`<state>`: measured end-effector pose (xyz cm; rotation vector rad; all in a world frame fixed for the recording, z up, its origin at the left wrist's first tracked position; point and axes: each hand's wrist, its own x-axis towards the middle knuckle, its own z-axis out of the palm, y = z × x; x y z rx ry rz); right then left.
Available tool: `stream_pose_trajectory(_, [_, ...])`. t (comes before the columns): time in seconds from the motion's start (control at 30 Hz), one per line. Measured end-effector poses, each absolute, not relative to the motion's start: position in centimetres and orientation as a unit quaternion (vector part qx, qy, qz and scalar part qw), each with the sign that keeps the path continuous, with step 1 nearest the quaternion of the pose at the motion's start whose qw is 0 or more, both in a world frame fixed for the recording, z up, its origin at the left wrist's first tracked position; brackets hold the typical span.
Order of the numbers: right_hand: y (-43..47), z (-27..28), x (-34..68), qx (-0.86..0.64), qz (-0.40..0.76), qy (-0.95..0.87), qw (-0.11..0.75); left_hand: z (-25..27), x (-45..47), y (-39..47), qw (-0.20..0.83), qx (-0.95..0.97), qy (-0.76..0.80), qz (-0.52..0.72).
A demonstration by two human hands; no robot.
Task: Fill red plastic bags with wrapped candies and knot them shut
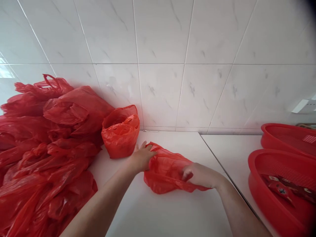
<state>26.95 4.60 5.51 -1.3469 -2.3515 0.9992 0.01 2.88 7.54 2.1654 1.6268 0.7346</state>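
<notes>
A thin red plastic bag [164,179] lies crumpled and spread on the white table in front of me. My left hand [142,157] rests at its left edge, fingers stretched and spread, touching the plastic. Curled fingers of my right hand [199,175] close on the bag's right part; the fingertips are partly hidden by the hand. Just beyond my left hand, another red plastic bag [121,140] stands upright with its top gathered open; I cannot make out what is in it.
A large heap of red plastic bags [66,158] fills the left side. On the right stand two red plastic baskets [255,158], the nearer holding small red packets [281,191]. White tiles [163,95] back the table [158,217], and a seam [217,159] runs across its right part.
</notes>
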Motion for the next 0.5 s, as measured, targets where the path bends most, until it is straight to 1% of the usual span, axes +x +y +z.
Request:
stream_pose_trajectory(0.03, [4.7, 6.1, 27.1, -0.443, 0.383, -0.807, 0.082, 7.4, -0.6, 3.0, 0.165, 0.762, 0.578, 0.242])
stream_pose_trajectory(0.07, [4.9, 6.6, 27.2, -0.435, 0.405, -0.802, 0.064, 7.3, -1.0, 3.0, 0.161, 0.766, 0.579, 0.227])
stream_pose_trajectory(0.1, [5.1, 6.9, 27.3, -0.443, 0.409, -0.794, 0.080, 7.2, -1.1, 2.8, 0.157, 0.772, 0.577, 0.214])
stream_pose_trajectory(0.17, [5.4, 7.2, 27.1, -0.464, 0.410, -0.771, 0.150, 7.3, -0.7, 2.1, 0.150, 0.779, 0.573, 0.206])
stream_pose_trajectory(0.23, [5.7, 7.1, 26.8, -0.465, 0.434, -0.738, 0.223, 7.6, 0.0, 1.3, 0.125, 0.781, 0.568, 0.230])
stream_pose_trajectory(0.37, [6.2, 6.1, 26.1, -0.468, 0.520, -0.637, 0.325, 7.1, 0.9, -0.3, 0.025, 0.762, 0.549, 0.343])
stream_pose_trajectory(0.43, [6.5, 5.0, 25.9, -0.477, 0.566, -0.567, 0.363, 5.9, 0.8, -0.8, 0.040, 0.716, 0.576, 0.393])
stream_pose_trajectory(0.5, [6.8, 3.8, 25.7, -0.476, 0.607, -0.513, 0.377, 4.1, 0.5, -1.1, 0.116, 0.654, 0.612, 0.430])
